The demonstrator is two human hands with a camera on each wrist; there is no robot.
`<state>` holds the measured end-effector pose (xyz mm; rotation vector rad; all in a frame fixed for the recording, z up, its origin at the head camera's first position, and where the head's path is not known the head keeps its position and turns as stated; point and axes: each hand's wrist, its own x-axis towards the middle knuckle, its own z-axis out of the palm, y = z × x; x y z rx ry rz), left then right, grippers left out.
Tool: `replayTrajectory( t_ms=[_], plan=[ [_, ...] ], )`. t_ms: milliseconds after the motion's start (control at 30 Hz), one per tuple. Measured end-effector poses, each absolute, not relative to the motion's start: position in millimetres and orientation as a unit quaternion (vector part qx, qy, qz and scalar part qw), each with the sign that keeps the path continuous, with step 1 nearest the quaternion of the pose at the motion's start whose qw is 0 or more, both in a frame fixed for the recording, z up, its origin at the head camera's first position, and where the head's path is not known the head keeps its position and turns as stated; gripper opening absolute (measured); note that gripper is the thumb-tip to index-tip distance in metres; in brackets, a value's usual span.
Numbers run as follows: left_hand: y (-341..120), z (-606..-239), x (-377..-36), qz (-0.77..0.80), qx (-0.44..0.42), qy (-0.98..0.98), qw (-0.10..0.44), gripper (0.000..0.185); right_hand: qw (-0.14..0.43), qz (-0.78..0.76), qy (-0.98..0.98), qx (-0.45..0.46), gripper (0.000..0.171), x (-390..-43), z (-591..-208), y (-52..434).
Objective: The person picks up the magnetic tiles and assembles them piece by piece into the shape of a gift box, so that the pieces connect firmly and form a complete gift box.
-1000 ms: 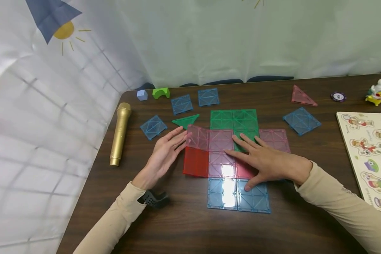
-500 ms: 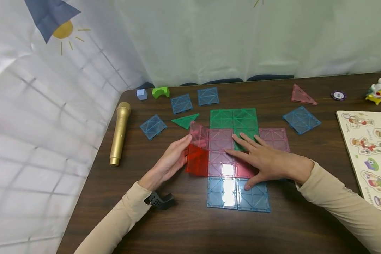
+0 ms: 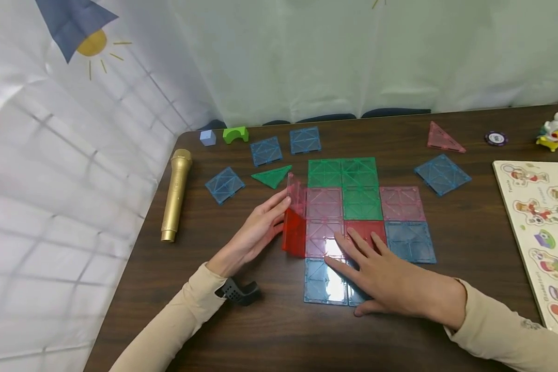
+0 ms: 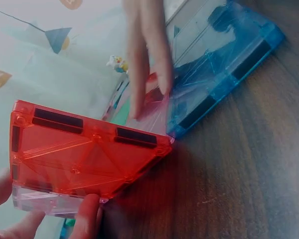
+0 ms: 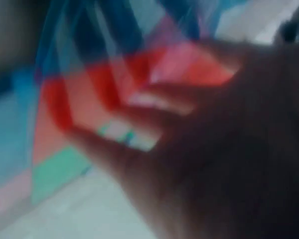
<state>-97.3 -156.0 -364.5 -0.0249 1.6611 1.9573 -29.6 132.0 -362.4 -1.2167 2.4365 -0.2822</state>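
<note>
My left hand [image 3: 260, 225] holds the outer edge of a pink magnetic tile [image 3: 296, 194] tilted up at the left of a flat layout. A red magnetic tile [image 3: 294, 232] stands tilted beside it, and in the left wrist view this red tile [image 4: 74, 154] shows its outer face with fingertips by its lower edge. My right hand [image 3: 390, 279] is spread over the near part of the layout, fingers over the flat red tile [image 3: 369, 227] and the pink one [image 3: 318, 235], thumb by the near blue tiles [image 3: 315, 289]. The right wrist view is blurred.
Green tiles [image 3: 325, 173] form the far part of the layout. Loose blue tiles [image 3: 225, 185], a green triangle [image 3: 273, 176] and a pink triangle [image 3: 444, 138] lie around it. A gold microphone [image 3: 176, 196] is at left, a picture puzzle board [image 3: 539, 232] at right.
My left hand has moved right, raising the pink and red tiles from flat to steeply tilted. My right hand has slid toward me, uncovering the green tile and a flat red tile.
</note>
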Motion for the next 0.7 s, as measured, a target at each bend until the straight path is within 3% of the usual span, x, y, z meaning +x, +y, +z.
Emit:
replayTrajectory(
  t_ms=[200,500,700],
  plan=[
    [-155,-363,-98,0.721,-0.022,0.633,0.282,0.059,0.123,-0.048,0.897,-0.423,0.086,-11,-373,122],
    [-152,-363,-100,0.698,-0.019,0.657,0.285,0.058,-0.025,0.063,0.87,-0.488,0.08,-12,-373,120],
    [-151,-363,-102,0.692,-0.018,0.664,0.284,0.056,-0.065,0.076,0.84,-0.534,0.07,-14,-371,123]
  ],
)
